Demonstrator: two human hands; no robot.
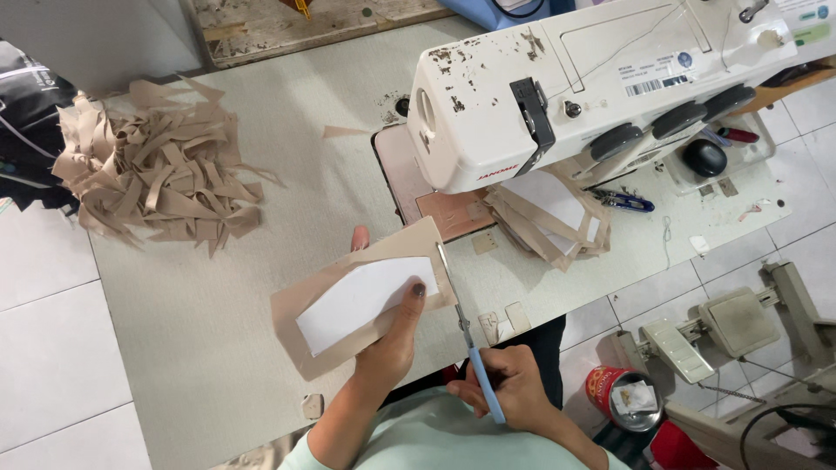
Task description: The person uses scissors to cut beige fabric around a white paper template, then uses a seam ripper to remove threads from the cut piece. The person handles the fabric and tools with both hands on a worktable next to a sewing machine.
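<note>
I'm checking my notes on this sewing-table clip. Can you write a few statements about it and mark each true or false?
1. The right hand holds blue-handled scissors. True.
2. The left hand holds a tan fabric piece with a white pattern on it. True.
3. The pile of tan strips lies on the floor. False: it lies on the table.
4. The sewing machine is black. False: it is white.

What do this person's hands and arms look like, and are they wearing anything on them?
Both forearms are bare, with no gloves, watch or rings visible. The left hand has dark polish on the thumbnail. The right hand shows no visible polish. A pale mint-green top covers the upper body.
</note>
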